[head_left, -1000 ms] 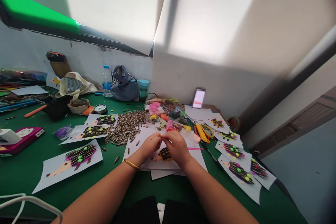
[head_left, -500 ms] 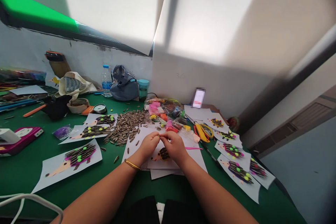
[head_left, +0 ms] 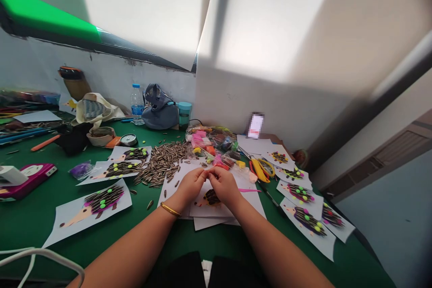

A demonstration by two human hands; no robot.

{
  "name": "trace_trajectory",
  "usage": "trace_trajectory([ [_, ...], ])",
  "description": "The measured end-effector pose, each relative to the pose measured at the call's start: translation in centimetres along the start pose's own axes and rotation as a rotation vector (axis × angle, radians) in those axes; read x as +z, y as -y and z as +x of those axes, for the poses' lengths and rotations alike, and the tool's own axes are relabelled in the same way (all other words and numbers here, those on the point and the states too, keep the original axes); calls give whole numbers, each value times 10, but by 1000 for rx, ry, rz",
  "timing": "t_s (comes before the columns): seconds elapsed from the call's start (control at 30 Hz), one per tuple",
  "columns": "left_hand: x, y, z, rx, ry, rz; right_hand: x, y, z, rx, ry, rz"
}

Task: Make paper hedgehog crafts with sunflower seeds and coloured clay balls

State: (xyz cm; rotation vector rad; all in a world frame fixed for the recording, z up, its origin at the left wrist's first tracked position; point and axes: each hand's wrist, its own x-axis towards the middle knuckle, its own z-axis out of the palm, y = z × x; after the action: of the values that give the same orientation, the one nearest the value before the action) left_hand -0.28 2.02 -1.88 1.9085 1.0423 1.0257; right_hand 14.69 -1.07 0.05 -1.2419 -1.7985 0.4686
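Left hand (head_left: 191,184) and right hand (head_left: 222,184) pinch something tiny together, unclear what, above the hedgehog sheet (head_left: 211,199); seed pile (head_left: 164,162) at 11 o'clock on green tabletop (head_left: 30,216).

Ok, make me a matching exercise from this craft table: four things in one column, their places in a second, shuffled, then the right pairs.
Things:
1. sunflower seed pile
2. yellow-handled scissors
3. water bottle
4. gold bangle

Places:
A. on the left wrist
B. upright at the back wall, beside the grey bag
C. on the green table, left of the hands
D. right of the hands, among the hedgehog sheets

Pairs: 1-C, 2-D, 3-B, 4-A
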Motion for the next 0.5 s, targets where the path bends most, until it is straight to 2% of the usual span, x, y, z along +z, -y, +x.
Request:
trace_trajectory([
  [0.17,0,3,2,15,19,40,-1,-3,1,24,7,48],
  [0.4,-2,2,1,27,40,67,1,-7,2,-53,29,9],
  [0.5,-2,2,2,46,40,118,0,-8,2,-32,36,5],
])
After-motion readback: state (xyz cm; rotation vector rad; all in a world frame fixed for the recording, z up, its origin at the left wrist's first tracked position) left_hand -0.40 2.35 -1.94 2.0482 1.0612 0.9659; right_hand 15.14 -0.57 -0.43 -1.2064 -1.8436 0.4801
